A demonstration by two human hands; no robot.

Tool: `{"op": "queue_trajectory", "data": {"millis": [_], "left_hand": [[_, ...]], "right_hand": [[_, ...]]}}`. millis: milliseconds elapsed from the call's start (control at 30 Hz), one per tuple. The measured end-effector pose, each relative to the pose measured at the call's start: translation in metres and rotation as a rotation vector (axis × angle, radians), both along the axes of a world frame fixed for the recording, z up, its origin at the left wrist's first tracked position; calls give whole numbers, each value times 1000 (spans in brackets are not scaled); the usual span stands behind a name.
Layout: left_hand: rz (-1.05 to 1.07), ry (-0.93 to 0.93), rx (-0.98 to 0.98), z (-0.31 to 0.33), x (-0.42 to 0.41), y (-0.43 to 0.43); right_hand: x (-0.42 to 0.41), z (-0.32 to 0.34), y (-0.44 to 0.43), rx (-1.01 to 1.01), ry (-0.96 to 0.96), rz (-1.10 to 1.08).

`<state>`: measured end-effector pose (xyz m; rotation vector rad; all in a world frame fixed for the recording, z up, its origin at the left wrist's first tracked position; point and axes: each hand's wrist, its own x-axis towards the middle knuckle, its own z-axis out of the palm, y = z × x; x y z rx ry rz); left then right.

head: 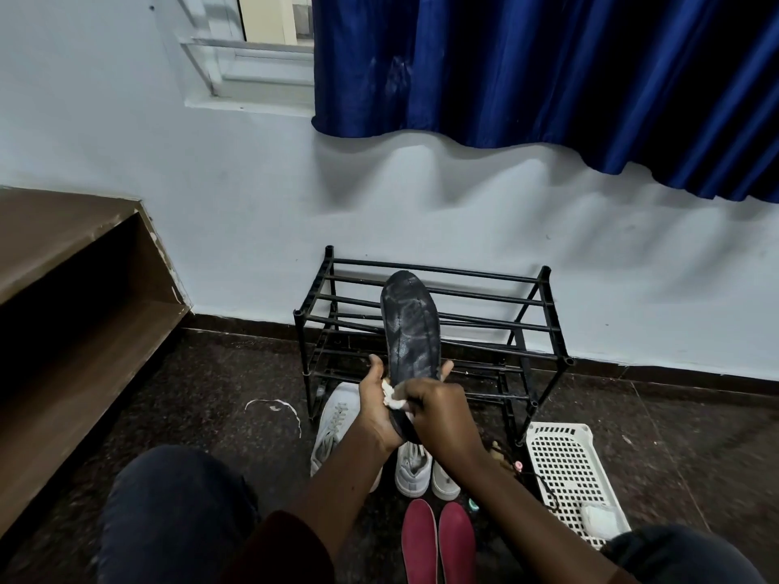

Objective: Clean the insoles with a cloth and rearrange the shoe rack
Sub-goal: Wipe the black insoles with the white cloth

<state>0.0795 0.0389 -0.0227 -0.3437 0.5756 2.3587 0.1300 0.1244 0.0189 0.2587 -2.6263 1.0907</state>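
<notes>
A dark grey insole [411, 326] with pale smears stands upright in front of me, toe end up. My left hand [377, 408] grips its heel end from the left. My right hand [444, 415] presses a small white cloth [392, 396] against the lower part of the insole. Behind it stands the black shoe rack [531, 322], its bars bare, against the wall.
White sneakers [337, 423] lie on the dark floor below my hands, with two red insoles [438, 541] nearer to me. A white perforated basket [569, 469] lies at the right. A brown wooden shelf [76, 288] stands at the left. My knees frame the bottom.
</notes>
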Motion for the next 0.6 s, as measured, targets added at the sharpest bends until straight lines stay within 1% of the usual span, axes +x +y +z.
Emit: {"op": "queue_trajectory", "data": {"millis": [100, 200, 333, 433, 500, 600], "left_hand": [[-23, -18, -32, 6, 1, 1], [-1, 1, -12, 8, -3, -1], [49, 86, 58, 17, -6, -6], [67, 77, 69, 19, -7, -7], [82, 72, 74, 18, -9, -7], [87, 63, 97, 16, -10, -5]], "right_hand": [[-16, 6, 0, -17, 42, -85], [-19, 6, -6, -14, 69, -100], [4, -3, -9, 29, 188, 66], [16, -15, 5, 23, 208, 202], [19, -17, 14, 63, 215, 279], [14, -13, 18, 76, 220, 292]]}}
